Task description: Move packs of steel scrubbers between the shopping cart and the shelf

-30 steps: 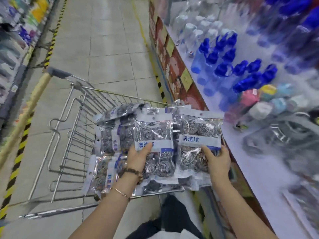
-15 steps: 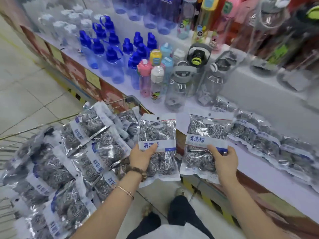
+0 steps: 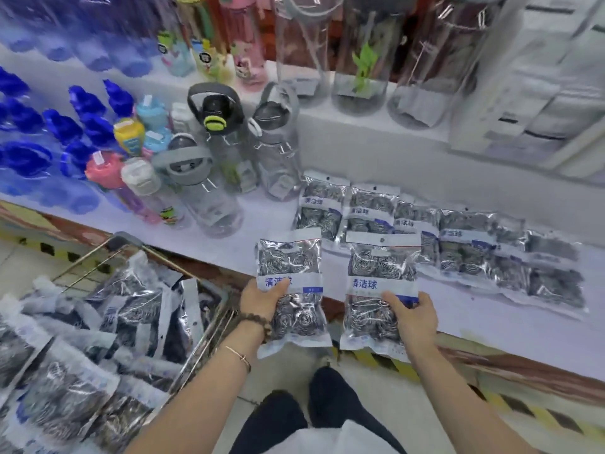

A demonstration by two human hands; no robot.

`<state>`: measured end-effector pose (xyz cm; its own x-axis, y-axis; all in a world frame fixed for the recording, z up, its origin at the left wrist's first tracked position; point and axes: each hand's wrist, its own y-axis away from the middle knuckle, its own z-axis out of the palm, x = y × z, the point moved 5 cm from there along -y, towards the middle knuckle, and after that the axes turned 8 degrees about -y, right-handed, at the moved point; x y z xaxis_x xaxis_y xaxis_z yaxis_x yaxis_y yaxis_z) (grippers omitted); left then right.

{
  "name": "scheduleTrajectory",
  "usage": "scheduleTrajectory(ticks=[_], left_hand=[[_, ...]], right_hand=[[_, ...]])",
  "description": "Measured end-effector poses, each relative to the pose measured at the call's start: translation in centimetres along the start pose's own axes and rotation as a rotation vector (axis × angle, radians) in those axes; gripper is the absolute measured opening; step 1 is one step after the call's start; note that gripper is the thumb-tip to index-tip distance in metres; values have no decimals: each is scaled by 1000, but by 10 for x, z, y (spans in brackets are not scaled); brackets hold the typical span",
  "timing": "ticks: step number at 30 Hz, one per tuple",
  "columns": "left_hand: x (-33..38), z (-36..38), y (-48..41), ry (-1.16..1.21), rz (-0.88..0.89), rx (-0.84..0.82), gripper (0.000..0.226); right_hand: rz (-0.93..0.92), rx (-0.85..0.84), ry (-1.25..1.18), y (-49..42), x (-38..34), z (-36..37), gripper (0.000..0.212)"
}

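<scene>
I read 清洁球 in blue on the white band of the right pack (image 3: 381, 273), held in the right hand (image 3: 413, 319). The left pack (image 3: 289, 257) shows 清洁; the thumb of the left hand (image 3: 258, 301) covers the third character. The shelf packs (image 3: 319, 204) carry the same 清洁球 band. Print on the cart packs (image 3: 131, 309) and the bottles (image 3: 278, 152) is illegible to me.

Left hand (image 3: 260, 301), right hand (image 3: 415, 319), arms outstretched, thumbs on top, gripping
</scene>
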<state>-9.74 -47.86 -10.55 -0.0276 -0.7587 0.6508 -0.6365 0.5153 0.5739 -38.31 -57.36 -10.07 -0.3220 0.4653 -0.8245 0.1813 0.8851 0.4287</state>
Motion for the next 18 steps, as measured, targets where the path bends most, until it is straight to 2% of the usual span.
scheduleTrajectory(ticks=[3,6,10,14,18], left_hand=[[8,17,-13,-39,-40,-18,64],[12,28,-29,-43,-85,-60,58],[18,39,-61,-109,-109,-97,74],[49,40,-85,-177,-65,-123,43],[76,47,-120,-189,-22,-164,40]], right_hand=[[56,1,32,-18,8,0,38],[128,-8,49,-33,14,6,41],[183,-16,38,-50,17,21,40],[245,14,-11,-66,5,38,37],[284,53,-38,-87,-12,54,37]])
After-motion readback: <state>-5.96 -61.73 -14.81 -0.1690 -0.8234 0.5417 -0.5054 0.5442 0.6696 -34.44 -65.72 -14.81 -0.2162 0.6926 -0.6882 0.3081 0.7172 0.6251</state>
